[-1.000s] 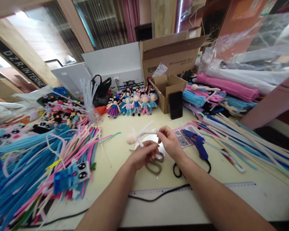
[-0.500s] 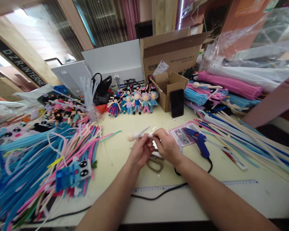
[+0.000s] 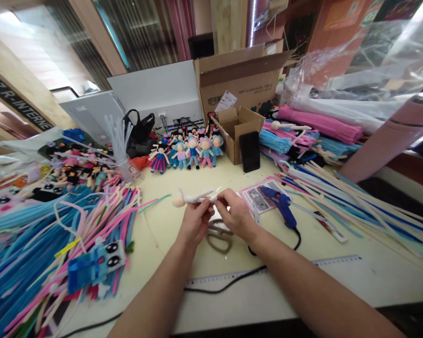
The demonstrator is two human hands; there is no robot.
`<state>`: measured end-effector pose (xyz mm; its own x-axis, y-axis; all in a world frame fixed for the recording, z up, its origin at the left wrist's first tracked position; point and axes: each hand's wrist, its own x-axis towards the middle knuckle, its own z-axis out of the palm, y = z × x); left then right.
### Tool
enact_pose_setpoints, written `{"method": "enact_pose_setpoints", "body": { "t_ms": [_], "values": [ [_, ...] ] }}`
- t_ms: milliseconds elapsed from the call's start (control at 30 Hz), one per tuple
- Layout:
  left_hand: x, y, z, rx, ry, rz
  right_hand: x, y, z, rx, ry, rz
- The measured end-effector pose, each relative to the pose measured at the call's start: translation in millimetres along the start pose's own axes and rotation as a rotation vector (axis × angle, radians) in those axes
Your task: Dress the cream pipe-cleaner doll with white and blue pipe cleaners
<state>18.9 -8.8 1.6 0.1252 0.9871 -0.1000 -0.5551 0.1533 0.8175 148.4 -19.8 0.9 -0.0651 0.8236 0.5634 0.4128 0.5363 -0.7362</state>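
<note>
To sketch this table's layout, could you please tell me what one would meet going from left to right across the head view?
Blue figure with big eyes, beige round head of the white figure, left hand, right hand, blue glue gun, pink cylinder.

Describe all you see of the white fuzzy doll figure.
The white fuzzy doll figure looks made of pipe cleaner, with thin limbs and a round beige head at the left end. It is held roughly level over the pale yellow tabletop, its other end pinched by the left hand and right hand, which hide part of it.
</note>
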Motion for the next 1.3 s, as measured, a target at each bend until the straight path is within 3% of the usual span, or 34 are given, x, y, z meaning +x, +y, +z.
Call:
{"method": "enact_pose_setpoints", "body": {
  "t_ms": [367, 467, 567, 733, 867, 1033, 1300],
  "values": [
    [2.9, 7.1, -10.3, 0.296, -0.080, 0.125, 8.1, 3.1, 0.5, 0.501, -0.141, 0.486],
    [2.8, 8.0, -10.7, 0.337, -0.107, 0.143, 9.6, 3.2, -0.4, 0.617, -0.169, 0.554],
    [1.2, 10.2, -11.0, 0.278, -0.143, 0.087, 8.8, 4.9, -1.0, 0.553, -0.128, 0.480],
    [-3.4, 16.4, -12.4, 0.036, -0.287, -0.182, 5.8, 8.1, -4.4, 0.228, 0.000, 0.202],
    [-1.3, 13.3, -12.2, -0.064, -0.166, -0.218, 3.9, 6.4, -6.1, 0.081, 0.002, 0.058],
    [6.2, 7.5, -14.8, 0.052, -0.037, -0.154, 3.0, 6.2, -3.5, 0.053, -0.034, 0.051],
    [5.9, 18.9, -18.1, 0.317, -0.120, 0.054, 3.2, 8.8, -0.6, 0.186, -0.070, 0.201]
  ]
}}
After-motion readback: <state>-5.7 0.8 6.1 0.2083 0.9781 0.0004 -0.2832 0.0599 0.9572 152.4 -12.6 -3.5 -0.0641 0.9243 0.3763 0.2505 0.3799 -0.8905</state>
